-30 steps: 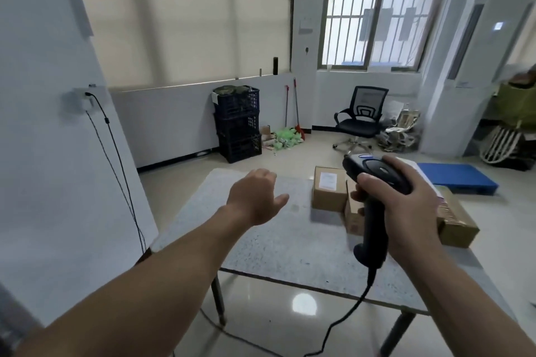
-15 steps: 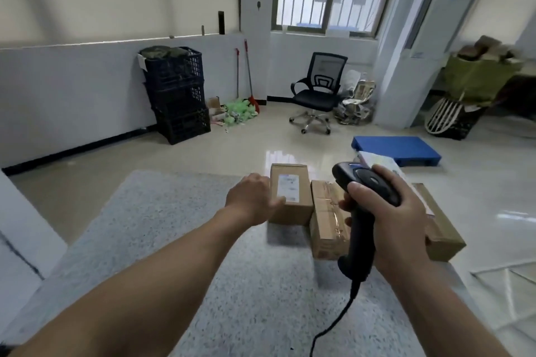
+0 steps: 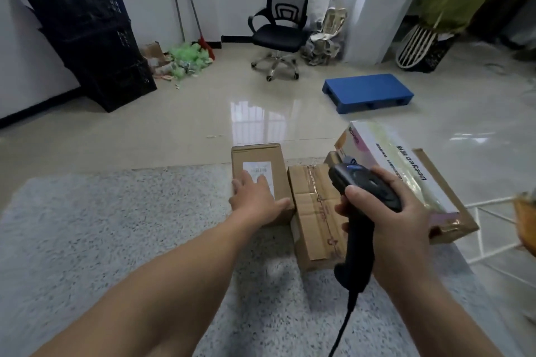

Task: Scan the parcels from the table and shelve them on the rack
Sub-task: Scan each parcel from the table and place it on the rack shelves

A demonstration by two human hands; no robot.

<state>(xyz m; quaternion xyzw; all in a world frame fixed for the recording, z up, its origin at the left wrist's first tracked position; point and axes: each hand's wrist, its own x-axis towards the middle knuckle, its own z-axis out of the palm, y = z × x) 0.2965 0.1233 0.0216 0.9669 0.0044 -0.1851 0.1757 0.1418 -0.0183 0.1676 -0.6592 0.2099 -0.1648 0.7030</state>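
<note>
Several parcels lie at the far right of the speckled grey table (image 3: 116, 226). My left hand (image 3: 255, 197) rests on top of a small cardboard box with a white label (image 3: 261, 156), fingers laid flat over the label and thumb at its near edge. A taped cardboard box (image 3: 316, 211) lies right beside it. Behind that, a white printed box (image 3: 391, 162) sits on a flat cardboard box (image 3: 452, 211). My right hand (image 3: 397, 220) grips a black corded barcode scanner (image 3: 365, 191) by its handle, held above the taped box with its head pointing away from me.
Beyond the table, on the shiny floor, stand stacked black crates (image 3: 95, 38), an office chair (image 3: 281, 26) and a blue pallet (image 3: 367, 93). Brooms and green litter (image 3: 188, 61) lie by the wall. A brown object (image 3: 526, 220) shows at the right edge.
My view has swung right and down toward the table. My left hand has reached forward and landed on the labelled box. The scanner stays in my right hand.
</note>
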